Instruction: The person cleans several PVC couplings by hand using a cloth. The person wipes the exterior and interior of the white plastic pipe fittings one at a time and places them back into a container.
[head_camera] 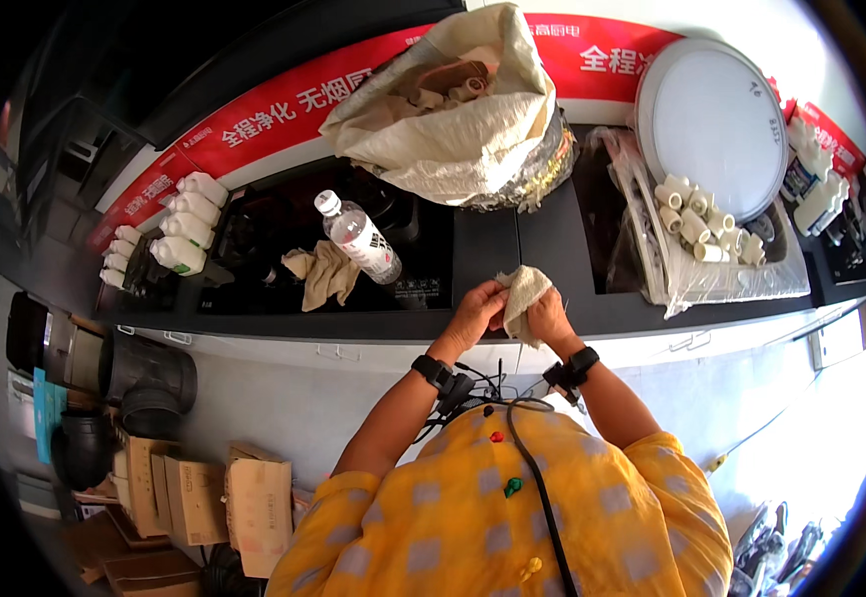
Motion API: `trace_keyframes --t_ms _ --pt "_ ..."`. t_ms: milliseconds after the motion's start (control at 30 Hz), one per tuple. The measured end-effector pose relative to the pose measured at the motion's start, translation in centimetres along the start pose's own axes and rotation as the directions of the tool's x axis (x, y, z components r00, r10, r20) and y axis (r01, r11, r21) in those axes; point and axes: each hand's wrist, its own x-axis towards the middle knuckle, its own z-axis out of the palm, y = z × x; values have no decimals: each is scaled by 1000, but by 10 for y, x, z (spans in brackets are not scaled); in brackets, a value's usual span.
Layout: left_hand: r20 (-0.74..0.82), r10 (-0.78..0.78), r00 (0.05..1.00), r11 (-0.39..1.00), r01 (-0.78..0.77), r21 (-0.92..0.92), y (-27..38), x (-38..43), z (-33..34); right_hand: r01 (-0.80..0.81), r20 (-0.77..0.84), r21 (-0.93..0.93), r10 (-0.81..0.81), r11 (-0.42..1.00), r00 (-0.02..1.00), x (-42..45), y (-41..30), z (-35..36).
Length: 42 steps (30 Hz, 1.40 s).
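Observation:
Above the front edge of the black countertop (489, 254), both hands meet around a beige cloth (524, 295). My left hand (476, 312) pinches the cloth's left side with thumb and fingers. The other side is gripped by my right hand (551, 319), its fingers partly hidden by the fabric. Whether something is wrapped inside the cloth cannot be seen. To the left, a crumpled tan cloth (330, 274) lies on a black glass cooktop (283, 298), beside a clear plastic bottle (362, 237) with a white cap.
Behind the hands stands a large woven sack (462, 160) holding pipe fittings. At right, cream plastic pipe fittings (695, 224) sit on a plastic-wrapped panel (739, 287), before a round white disc (712, 130). White jugs (192, 216) line the left. Cardboard boxes (257, 507) are on the floor.

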Motion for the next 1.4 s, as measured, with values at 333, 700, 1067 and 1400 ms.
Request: trace_keyframes --t_ms 333,700,1067,1400 --pt "-116 -53 992 990 37 -134 -9 6 -4 46 152 -90 -32 995 988 -4 -1 -4" --pt "18 12 1000 1000 -12 1 3 -1 0 -107 28 28 106 994 994 -1 2 -2" --pt "-64 -76 995 997 74 -33 -3 0 -3 20 138 -18 -17 1000 990 -5 4 -4" --pt "-44 -3 999 1000 4 9 -1 -3 -1 -79 98 13 78 997 992 -3 4 -3"
